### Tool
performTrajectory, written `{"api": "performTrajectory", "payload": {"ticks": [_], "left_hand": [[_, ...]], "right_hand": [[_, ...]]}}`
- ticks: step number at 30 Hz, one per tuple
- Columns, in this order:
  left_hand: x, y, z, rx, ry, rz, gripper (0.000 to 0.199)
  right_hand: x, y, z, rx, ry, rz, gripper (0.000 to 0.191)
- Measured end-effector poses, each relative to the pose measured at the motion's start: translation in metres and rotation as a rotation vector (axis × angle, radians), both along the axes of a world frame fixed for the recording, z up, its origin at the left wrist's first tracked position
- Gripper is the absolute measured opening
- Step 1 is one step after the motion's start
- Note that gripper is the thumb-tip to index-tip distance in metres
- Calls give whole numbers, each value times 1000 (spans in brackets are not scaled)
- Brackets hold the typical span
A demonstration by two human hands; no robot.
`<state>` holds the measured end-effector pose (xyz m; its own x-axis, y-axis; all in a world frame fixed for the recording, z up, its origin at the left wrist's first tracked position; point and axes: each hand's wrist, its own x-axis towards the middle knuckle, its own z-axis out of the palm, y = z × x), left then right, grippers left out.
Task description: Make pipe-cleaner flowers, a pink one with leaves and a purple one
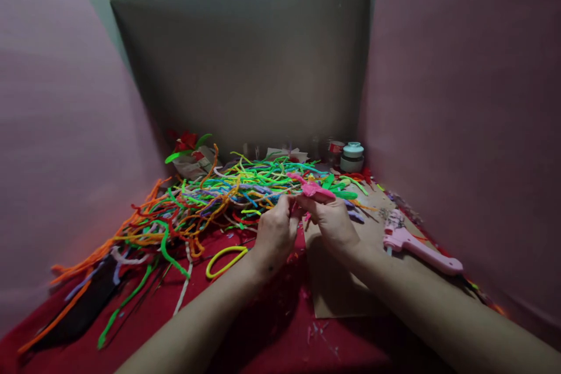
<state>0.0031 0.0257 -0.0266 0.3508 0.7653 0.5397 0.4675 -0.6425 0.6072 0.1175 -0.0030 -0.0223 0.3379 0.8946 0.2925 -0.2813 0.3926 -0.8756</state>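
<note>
A bright pink fuzzy pipe-cleaner shape (pixel 316 190), with petal-like loops, is held up near the middle of the view. My right hand (pixel 336 223) is closed on it from below. Beside it, my left hand (pixel 277 228) pinches at the lower left of the same pink piece, with fingertips close to those of the right hand. Exactly what the left fingertips grip is hidden. Green pipe-cleaner leaves (pixel 342 189) show just behind the pink piece. A large heap of coloured pipe cleaners (pixel 236 187) spreads behind and left of both hands.
A pink glue gun (pixel 421 248) lies on the brown board (pixel 346 286) at the right. Yellow-handled scissors (pixel 225 260) rest on the red cloth (pixel 263 327). Toward the back are a pale green jar (pixel 353 155) and a red flower (pixel 186 141). Pink side panels (pixel 464 99) and a grey back panel (pixel 245 70) enclose the space.
</note>
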Motion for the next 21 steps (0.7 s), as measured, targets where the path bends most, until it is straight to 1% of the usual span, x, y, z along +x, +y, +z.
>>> {"api": "performTrajectory", "payload": {"ticks": [2,3,5,7,9,11,13,16,19,21], "left_hand": [[-3,3,-6,48,10,-14,10],[-5,4,-9,47,-3,-35,11],[-7,5,-12,-11,-65,-89,13],[-9,5,-12,-141,-170,-143,16],[-10,5,-9,-331,-294,-206,22],[-11,6,-4,-522,-397,-260,25],[-11,6,-1,-665,-457,-296,24],[-11,7,0,-788,-517,-359,26],[-10,7,-2,-897,-586,-466,30],[-9,7,-4,-969,-634,-526,27]], "right_hand": [[-4,-1,-2,-17,-7,-19,20],[-6,-1,-4,-30,-5,-23,19],[-9,-1,-9,-43,20,-10,17],[-10,0,-11,-57,59,30,17],[-11,-1,-12,-63,61,86,19],[-10,-2,-12,-49,23,142,21],[-8,-4,-12,-39,-22,175,22],[-4,-4,-17,-93,-35,200,24],[-1,-1,-27,-144,36,239,28],[0,2,-32,-160,106,242,30]]}}
